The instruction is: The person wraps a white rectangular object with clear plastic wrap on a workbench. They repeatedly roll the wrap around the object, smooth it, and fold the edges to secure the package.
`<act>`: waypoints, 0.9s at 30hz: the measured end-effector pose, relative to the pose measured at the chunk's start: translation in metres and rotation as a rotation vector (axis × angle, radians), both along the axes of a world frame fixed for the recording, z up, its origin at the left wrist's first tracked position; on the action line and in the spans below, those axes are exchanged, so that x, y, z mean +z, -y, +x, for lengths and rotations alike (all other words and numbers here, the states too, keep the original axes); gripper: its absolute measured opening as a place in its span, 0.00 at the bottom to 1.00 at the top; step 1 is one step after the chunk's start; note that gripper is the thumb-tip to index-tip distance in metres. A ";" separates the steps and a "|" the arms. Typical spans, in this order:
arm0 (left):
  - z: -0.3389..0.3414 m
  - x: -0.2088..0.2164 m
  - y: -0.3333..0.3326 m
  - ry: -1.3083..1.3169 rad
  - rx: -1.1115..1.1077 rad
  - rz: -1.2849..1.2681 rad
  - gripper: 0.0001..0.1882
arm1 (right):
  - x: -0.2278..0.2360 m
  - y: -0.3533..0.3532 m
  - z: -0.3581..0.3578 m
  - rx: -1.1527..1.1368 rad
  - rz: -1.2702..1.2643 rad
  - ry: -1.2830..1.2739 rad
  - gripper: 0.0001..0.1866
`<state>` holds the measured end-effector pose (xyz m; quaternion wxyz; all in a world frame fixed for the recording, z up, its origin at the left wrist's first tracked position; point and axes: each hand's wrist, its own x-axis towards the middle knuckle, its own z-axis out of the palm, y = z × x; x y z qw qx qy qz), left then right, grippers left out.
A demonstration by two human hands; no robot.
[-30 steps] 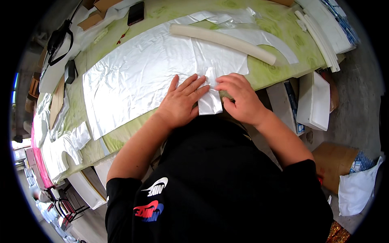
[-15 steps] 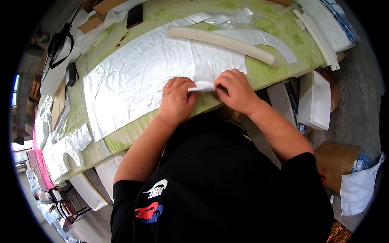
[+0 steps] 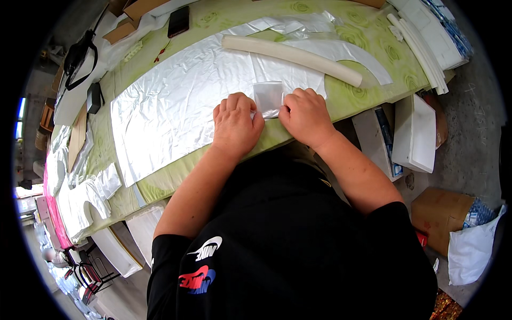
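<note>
A small, shiny, see-through plastic square (image 3: 268, 96) lies flat on the near edge of a big silver-white film sheet (image 3: 176, 101). My left hand (image 3: 237, 121) is closed at its lower left side, with fingers curled and thumb pressed in. At the lower right side my right hand (image 3: 306, 114) pinches in the same way. The exact grip of the fingertips is partly covered by the knuckles. Beyond both hands, a long cream roll (image 3: 290, 57) rests slantwise across the film.
A green rose-patterned cover (image 3: 352, 96) lies over the table. A dark phone (image 3: 178, 21), a black box (image 3: 95, 98) and crumpled white film (image 3: 88, 197) are around the left side. White tubes (image 3: 418, 53) lie far right. Below stand a white foam box (image 3: 415, 133) and a carton (image 3: 440, 216).
The white strip held raised between my hands now shows as a see-through square lying flat on the film. Both hands have turned slightly, knuckles up.
</note>
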<state>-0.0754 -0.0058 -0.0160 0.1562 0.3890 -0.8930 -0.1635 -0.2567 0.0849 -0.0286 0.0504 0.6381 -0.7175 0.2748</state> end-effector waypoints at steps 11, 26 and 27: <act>-0.010 -0.003 -0.001 0.196 -0.297 -0.096 0.34 | 0.015 0.002 0.000 -0.010 0.120 0.120 0.22; 0.110 0.010 -0.070 -0.388 0.050 1.161 0.17 | 0.045 0.009 0.011 0.068 0.475 0.257 0.26; 0.118 0.007 -0.074 -0.393 0.027 1.175 0.18 | 0.044 0.002 0.021 0.123 0.476 0.276 0.25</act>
